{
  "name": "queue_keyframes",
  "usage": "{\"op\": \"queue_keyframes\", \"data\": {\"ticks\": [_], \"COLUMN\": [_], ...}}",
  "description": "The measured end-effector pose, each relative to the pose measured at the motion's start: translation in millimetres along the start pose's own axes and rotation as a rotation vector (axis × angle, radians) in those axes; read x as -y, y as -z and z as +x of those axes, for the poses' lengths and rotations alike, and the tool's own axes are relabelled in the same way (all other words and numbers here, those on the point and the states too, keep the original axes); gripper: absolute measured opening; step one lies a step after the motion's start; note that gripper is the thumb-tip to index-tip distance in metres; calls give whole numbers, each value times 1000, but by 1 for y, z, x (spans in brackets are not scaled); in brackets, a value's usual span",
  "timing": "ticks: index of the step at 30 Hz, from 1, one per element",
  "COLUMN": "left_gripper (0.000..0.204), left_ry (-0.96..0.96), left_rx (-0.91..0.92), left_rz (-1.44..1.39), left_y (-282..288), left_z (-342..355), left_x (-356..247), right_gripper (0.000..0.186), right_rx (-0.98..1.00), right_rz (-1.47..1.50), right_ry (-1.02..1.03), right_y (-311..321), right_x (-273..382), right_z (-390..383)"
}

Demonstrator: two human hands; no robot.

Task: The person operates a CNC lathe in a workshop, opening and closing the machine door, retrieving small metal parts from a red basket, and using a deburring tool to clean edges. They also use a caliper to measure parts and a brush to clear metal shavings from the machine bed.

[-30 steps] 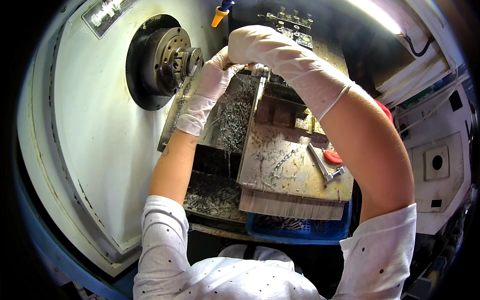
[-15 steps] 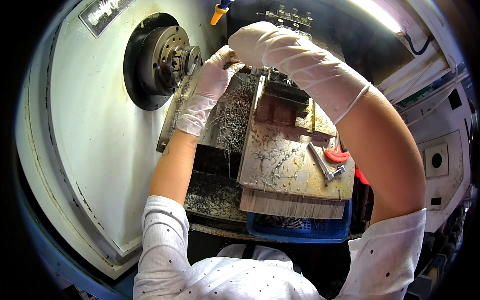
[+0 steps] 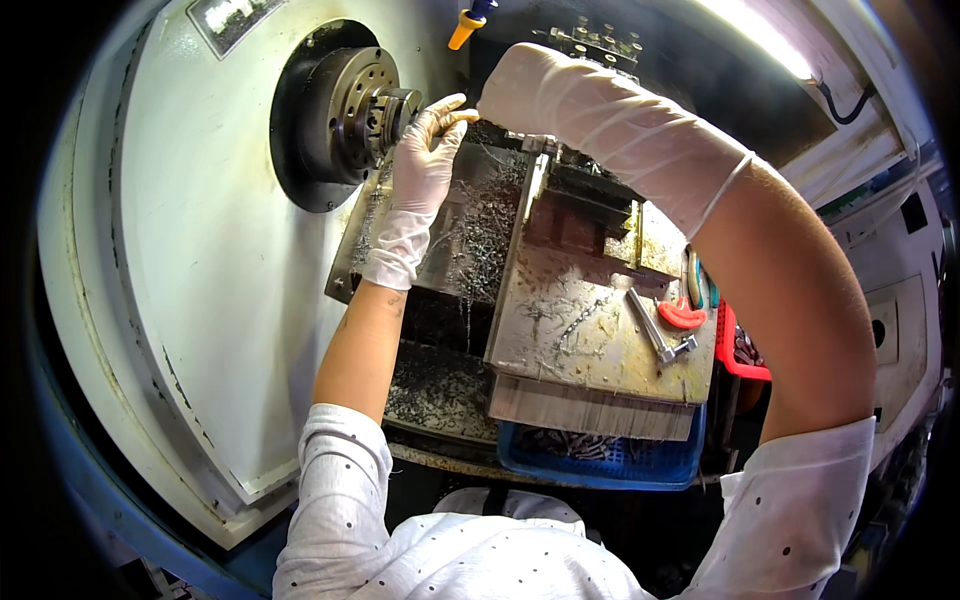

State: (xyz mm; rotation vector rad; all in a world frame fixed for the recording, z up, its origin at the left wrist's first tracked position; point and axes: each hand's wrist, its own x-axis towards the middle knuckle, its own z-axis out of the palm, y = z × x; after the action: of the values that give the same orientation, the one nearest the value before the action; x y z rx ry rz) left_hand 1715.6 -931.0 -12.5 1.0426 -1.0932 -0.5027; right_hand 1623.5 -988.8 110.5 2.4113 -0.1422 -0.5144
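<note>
My left hand (image 3: 425, 165), in a thin white glove, is raised just right of the metal lathe chuck (image 3: 385, 115). Its thumb and forefinger come close together in a pinch; whatever lies between them is too small to make out. My right hand (image 3: 515, 90), also gloved, reaches across from the right, its back and wrist uppermost. Its fingers are hidden, so any held item is out of sight. The two hands nearly meet above the chip-strewn bed (image 3: 485, 225).
An orange-tipped coolant nozzle (image 3: 463, 30) hangs above. On the metal slide cover (image 3: 550, 355) lie a steel wrench (image 3: 648, 325) and a red-handled tool (image 3: 682, 315). A blue basket (image 3: 600, 480) sits below, a red basket (image 3: 745, 368) to the right. Tool blocks (image 3: 600, 45) stand at the back.
My left hand has shifted slightly apart from the right, and its fingers have turned toward the chuck. The view has moved a little, showing more of the red basket.
</note>
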Motion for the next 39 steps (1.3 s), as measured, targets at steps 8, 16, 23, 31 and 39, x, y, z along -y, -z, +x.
{"op": "queue_keyframes", "data": {"ticks": [8, 16, 23, 31, 39], "left_gripper": [30, 23, 27, 27, 26], "left_ry": [58, -107, -65, -123, -164], "left_rx": [267, 165, 115, 19, -23], "left_rz": [252, 332, 418, 464, 433], "left_y": [-2, -10, -18, -21, -19], "left_z": [13, 18, 12, 11, 11], "left_x": [-15, -6, -18, -10, -2], "right_gripper": [13, 18, 17, 21, 6], "right_rx": [-35, -32, 3, 75, -31], "right_rz": [-202, 486, 579, 738, 789], "right_ry": [131, -273, -443, -594, -596], "right_y": [8, -2, 3, 2, -16], "right_x": [-2, -2, -2, -3, 3], "right_z": [-8, -15, -11, -7, 3]}}
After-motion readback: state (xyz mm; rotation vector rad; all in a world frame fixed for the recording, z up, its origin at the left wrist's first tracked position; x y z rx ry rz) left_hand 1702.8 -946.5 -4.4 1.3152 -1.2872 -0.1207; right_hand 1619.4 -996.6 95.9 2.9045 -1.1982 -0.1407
